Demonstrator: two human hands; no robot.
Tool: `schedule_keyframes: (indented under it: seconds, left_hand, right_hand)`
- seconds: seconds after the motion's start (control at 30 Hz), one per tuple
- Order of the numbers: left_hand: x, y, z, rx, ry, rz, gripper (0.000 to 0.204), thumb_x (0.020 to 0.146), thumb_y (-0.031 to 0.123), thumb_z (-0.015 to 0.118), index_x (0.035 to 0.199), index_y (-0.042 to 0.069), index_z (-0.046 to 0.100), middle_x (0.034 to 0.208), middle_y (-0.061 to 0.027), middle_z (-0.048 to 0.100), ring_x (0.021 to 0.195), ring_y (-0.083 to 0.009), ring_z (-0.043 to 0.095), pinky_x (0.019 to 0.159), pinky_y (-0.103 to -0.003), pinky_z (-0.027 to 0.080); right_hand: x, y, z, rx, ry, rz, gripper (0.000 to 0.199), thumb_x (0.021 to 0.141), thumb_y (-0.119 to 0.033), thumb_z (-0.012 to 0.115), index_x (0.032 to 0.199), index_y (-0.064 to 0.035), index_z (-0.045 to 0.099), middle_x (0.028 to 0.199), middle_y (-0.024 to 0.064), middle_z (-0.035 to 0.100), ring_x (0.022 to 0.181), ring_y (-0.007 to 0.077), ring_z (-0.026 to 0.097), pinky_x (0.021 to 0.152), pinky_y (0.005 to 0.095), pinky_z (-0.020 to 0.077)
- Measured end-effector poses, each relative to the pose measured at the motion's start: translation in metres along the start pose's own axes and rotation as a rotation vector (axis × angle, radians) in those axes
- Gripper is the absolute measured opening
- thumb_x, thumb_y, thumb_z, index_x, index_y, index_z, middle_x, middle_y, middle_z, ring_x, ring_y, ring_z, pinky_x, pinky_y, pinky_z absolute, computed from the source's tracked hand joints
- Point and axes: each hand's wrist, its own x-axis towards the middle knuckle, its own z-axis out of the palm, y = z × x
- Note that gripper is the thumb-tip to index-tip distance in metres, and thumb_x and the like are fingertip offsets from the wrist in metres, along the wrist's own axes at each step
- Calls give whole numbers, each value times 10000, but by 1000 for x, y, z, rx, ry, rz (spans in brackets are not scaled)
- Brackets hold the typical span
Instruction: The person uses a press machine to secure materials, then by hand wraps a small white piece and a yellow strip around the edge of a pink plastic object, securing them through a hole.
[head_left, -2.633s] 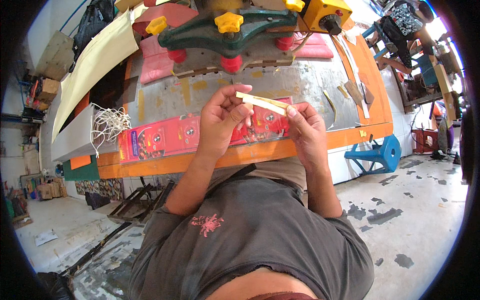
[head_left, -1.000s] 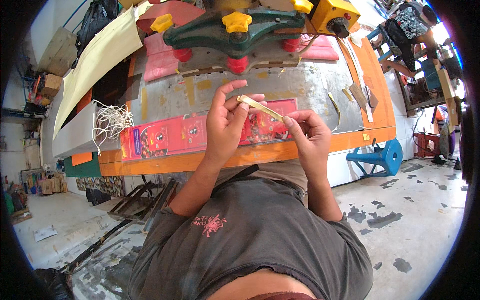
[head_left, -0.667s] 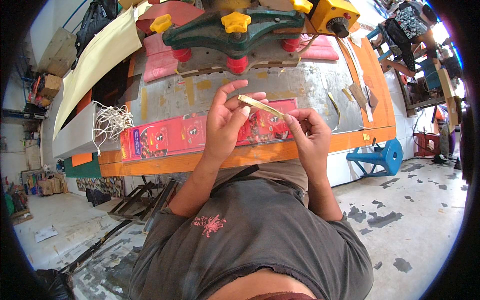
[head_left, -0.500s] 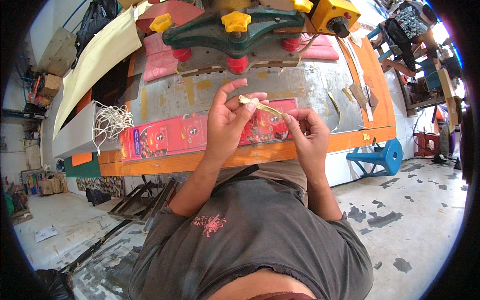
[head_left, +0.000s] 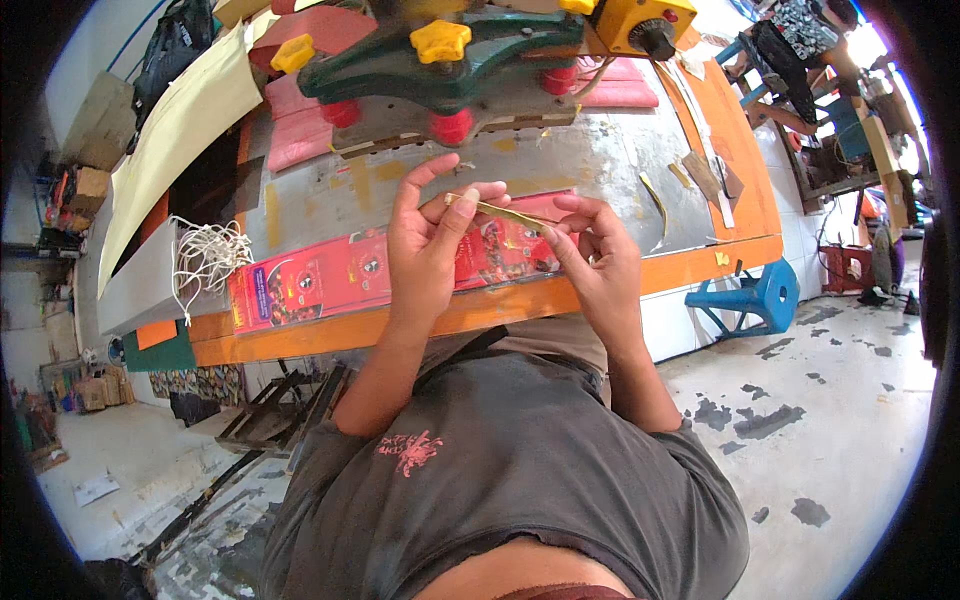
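Between my two hands, above the front of the workbench, stretches a narrow yellowish strip [head_left: 510, 214]. My left hand [head_left: 432, 235] pinches its left end between thumb and fingers, with the index finger raised. The right end is pinched by the thumb and fingertips of my right hand [head_left: 596, 250]. Beneath my hands, flat printed red sheets [head_left: 335, 285] lie along the bench's front edge. Just beyond stands a dark green press [head_left: 440, 65] with yellow star-shaped knobs and red collars. What the strip is made of I cannot tell.
A tangle of white string [head_left: 210, 260] hangs over a grey box on the left. A similar loose strip [head_left: 655, 205] lies on the metal bench top [head_left: 600, 150] at right. A blue stool [head_left: 755, 300] stands right of the bench. Another person [head_left: 790, 60] is at the far right.
The strip has turned, now showing a thinner edge at my left fingers. Both hands still pinch it. The whole view has shifted slightly, so the bench appears further left and higher.
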Motion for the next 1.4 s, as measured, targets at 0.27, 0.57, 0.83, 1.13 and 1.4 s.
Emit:
schedule_keyframes:
  seconds: [0.27, 0.57, 0.83, 1.13, 1.4]
  left_hand:
    - [-4, -3, -1, -75, 36, 28, 423, 1112, 85, 580, 1504, 24, 434, 1230, -241, 747, 1147, -314, 749, 1008, -458, 638]
    - [-7, -4, -7, -125, 58, 61, 376, 1116, 57, 557, 1472, 16, 444, 1231, -243, 744, 1149, -325, 749, 1025, -460, 637]
    - [-12, -14, -10, -217, 54, 103, 403, 1112, 72, 570, 1495, 51, 447, 1288, -213, 715, 1186, -300, 735, 1034, -451, 640]
    - [-19, -13, -13, -250, 68, -29, 365, 1131, 80, 532, 1483, 32, 446, 1312, -242, 714, 1260, -315, 701, 1045, -415, 629]
    - [-20, 6, -37, 172, -112, -106, 164, 1111, 102, 592, 1246, 7, 594, 1115, -226, 781, 1017, -280, 785, 877, -361, 639]
  right_hand:
    - [0, 6, -3, -99, 19, -25, 245, 947, -83, 811, 1172, -6, 755, 926, 45, 696, 731, 79, 554, 641, 266, 448]
    - [2, 2, -3, -161, 63, -127, 165, 931, -121, 838, 1036, -20, 761, 883, 38, 622, 661, 95, 499, 610, 278, 414]
    - [0, 6, -3, 90, 14, 25, 171, 956, -132, 835, 1021, -5, 741, 923, -6, 631, 674, 26, 461, 601, 233, 378]
    - [1, -5, -7, 438, -65, 18, 107, 980, -77, 804, 1011, -31, 712, 947, -29, 636, 742, 17, 547, 649, 215, 439]
    - [13, 1, -34, 245, -190, -107, 94, 963, -51, 801, 997, -20, 719, 962, -7, 644, 802, 36, 557, 706, 216, 439]
